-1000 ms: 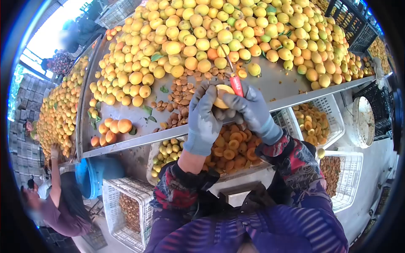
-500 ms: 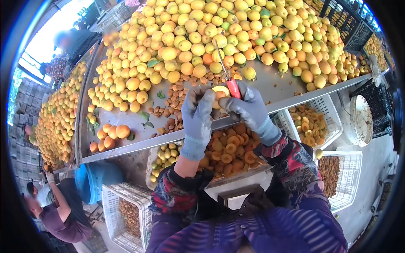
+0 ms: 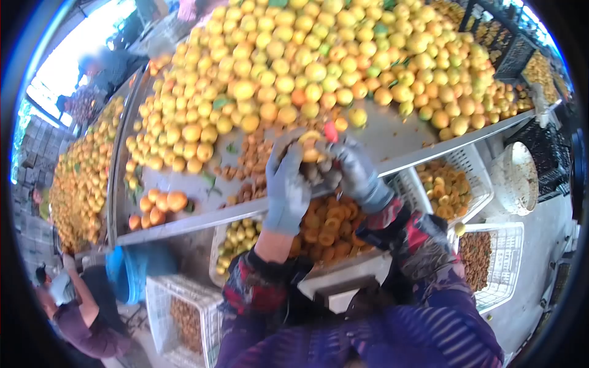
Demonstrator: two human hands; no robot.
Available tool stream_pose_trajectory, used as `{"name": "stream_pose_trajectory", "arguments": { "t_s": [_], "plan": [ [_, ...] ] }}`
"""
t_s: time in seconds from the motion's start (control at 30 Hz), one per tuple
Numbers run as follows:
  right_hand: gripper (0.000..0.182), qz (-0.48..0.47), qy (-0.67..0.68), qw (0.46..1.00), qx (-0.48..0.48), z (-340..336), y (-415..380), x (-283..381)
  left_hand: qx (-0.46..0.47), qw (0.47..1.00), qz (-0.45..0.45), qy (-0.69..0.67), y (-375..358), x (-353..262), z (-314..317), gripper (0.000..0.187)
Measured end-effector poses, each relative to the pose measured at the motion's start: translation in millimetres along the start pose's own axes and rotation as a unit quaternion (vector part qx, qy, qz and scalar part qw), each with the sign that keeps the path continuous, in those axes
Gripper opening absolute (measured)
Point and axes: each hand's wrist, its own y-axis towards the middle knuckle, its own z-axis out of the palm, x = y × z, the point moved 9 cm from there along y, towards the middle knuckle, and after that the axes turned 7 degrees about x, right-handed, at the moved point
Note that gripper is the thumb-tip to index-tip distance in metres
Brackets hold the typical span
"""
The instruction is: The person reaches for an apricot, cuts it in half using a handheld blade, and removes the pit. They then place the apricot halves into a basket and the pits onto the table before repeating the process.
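Observation:
My left hand (image 3: 287, 191), in a grey-blue glove, is closed around a cut apricot (image 3: 311, 145) whose orange flesh faces up. Close beside it, my right hand (image 3: 358, 174) grips a knife by its red handle (image 3: 331, 131); the blade is hard to make out in the blur. The right fingertips meet the apricot. Both hands are over the front edge of the metal table (image 3: 202, 222), above a crate of apricot halves (image 3: 334, 230). Brown apricot stones (image 3: 251, 159) lie on the table just beyond the left hand.
A large heap of whole apricots (image 3: 294, 67) covers the table's far side. White crates hold halves (image 3: 446, 187), stones (image 3: 475, 257) and greenish fruit (image 3: 240, 239). A blue bucket (image 3: 126, 270) stands lower left, a white bucket (image 3: 516, 178) at right. Another person (image 3: 83, 313) works at left.
Both hands have dropped slightly toward me with the apricot. The knife has turned, so its long blade no longer shows clearly and only the end of the red handle stands out.

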Motion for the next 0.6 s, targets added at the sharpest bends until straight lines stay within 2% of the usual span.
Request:
{"name": "stream_pose_trajectory", "arguments": {
  "t_s": [0.03,0.07,0.1,0.13,0.17,0.2,0.23,0.3,0.37,0.43,0.47,0.53,0.57,0.6],
  "plan": [
    [0.02,-0.011,-0.007,1.0,0.0,-5,-1,1,-0.005,0.999,-0.009,0.051,1,-2,-1,0.024],
    [0.02,-0.028,0.01,0.999,-0.042,-9,-1,4,0.001,0.995,-0.014,0.097,7,-2,4,0.024],
    [0.022,-0.061,-0.054,0.996,-0.039,-14,-4,12,0.01,0.979,-0.007,0.202,10,-11,12,0.024],
    [0.024,-0.017,-0.042,0.998,-0.038,-17,-4,6,0.009,0.952,0.006,0.306,9,-24,14,0.025],
    [0.025,0.027,-0.031,0.998,-0.049,-19,-3,1,0.071,0.879,0.114,0.457,9,-41,23,0.027],
    [0.026,0.053,-0.032,0.996,-0.058,-22,-4,-1,0.115,0.771,0.217,0.588,3,-48,36,0.029],
    [0.026,0.043,-0.04,0.996,-0.061,-24,-5,2,0.122,0.771,0.227,0.583,1,-54,50,0.029],
    [0.028,0.036,-0.068,0.997,-0.013,-17,-6,1,0.119,0.769,0.103,0.619,-3,-54,58,0.034],
    [0.029,0.05,-0.089,0.995,-0.009,-20,-6,-1,0.144,0.749,0.134,0.633,-5,-53,62,0.038],
    [0.03,0.036,-0.129,0.991,0.02,-17,-8,-1,0.139,0.71,0.082,0.686,-6,-43,57,0.036],
    [0.03,0.041,-0.126,0.991,0.02,-21,-9,-2,0.137,0.711,0.076,0.685,-4,-38,53,0.036],
    [0.029,-0.002,-0.213,0.977,0.008,-24,-6,5,0.124,0.648,0.219,0.719,-11,-43,60,0.037],
    [0.03,-0.019,-0.255,0.967,0.006,-23,-5,9,0.111,0.64,0.238,0.722,-14,-43,58,0.036],
    [0.032,-0.013,-0.223,0.975,-0.019,-18,-9,15,0.099,0.631,0.252,0.727,-14,-43,60,0.035]
  ]
}}
